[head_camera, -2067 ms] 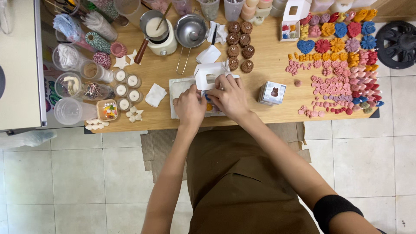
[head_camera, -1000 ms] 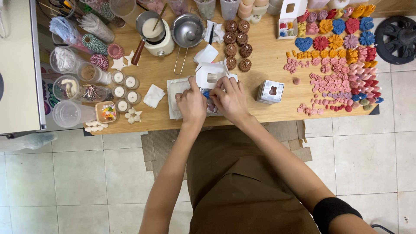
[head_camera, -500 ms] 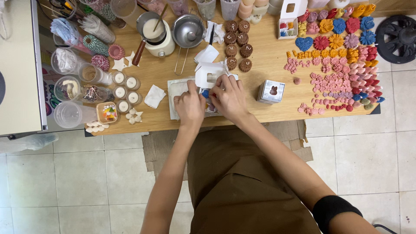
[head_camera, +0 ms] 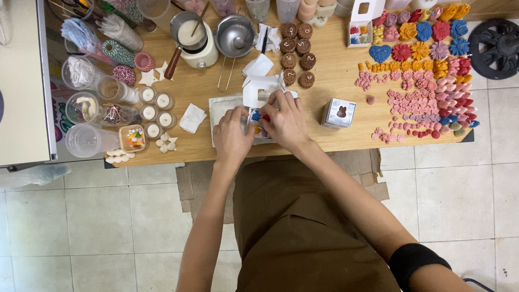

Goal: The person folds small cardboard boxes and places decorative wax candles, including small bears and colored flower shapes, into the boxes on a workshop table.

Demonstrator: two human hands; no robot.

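Left hand (head_camera: 232,135): curled on the left edge of the small white cardboard box (head_camera: 258,111), gripping it.
Box: dead centre at the near edge of the wooden table (head_camera: 335,143), between both hands, lid flap standing away.
Right hand (head_camera: 286,121): fingers bent down into the box, touching small blue and red wax pieces (head_camera: 259,117).
Hidden: box contents mostly covered; grip on pieces unclear.

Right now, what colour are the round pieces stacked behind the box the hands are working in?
Dark brown rounds with pale marks on top, clearest in the head view.
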